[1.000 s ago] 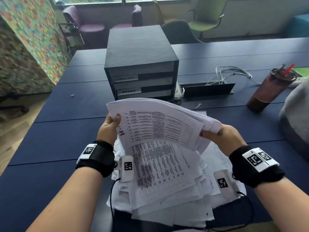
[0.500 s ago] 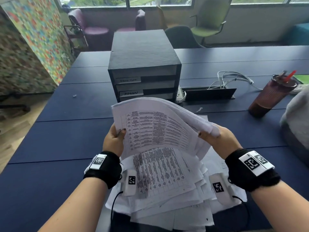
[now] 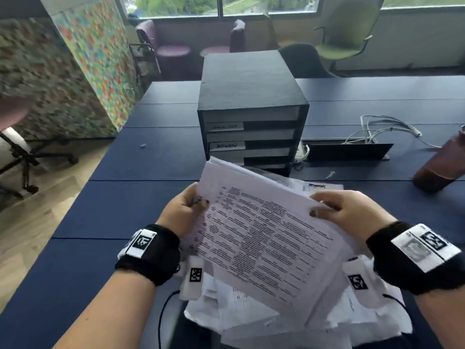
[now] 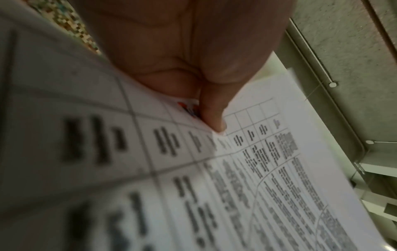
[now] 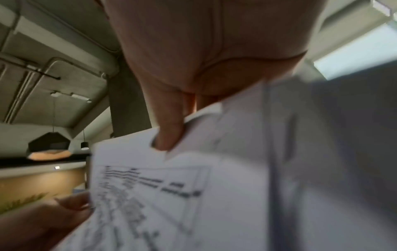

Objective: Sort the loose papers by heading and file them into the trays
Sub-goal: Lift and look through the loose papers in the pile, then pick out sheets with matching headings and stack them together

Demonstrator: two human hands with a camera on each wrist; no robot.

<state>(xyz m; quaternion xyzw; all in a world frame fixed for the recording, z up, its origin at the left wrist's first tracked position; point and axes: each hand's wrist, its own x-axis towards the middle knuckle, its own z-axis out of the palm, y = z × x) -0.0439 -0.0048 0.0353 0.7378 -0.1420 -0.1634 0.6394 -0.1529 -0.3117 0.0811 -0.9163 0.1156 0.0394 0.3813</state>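
Covering lower tray unit [image 3: 251, 137], held papers [image 3: 264, 235]; labels blurry.

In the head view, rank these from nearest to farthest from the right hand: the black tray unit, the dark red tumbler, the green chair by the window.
From the right hand:
1. Dark red tumbler, at the table's right edge, just beyond the hand.
2. Black tray unit, ahead and to the left, mid-table.
3. Green chair, beyond the table by the window.
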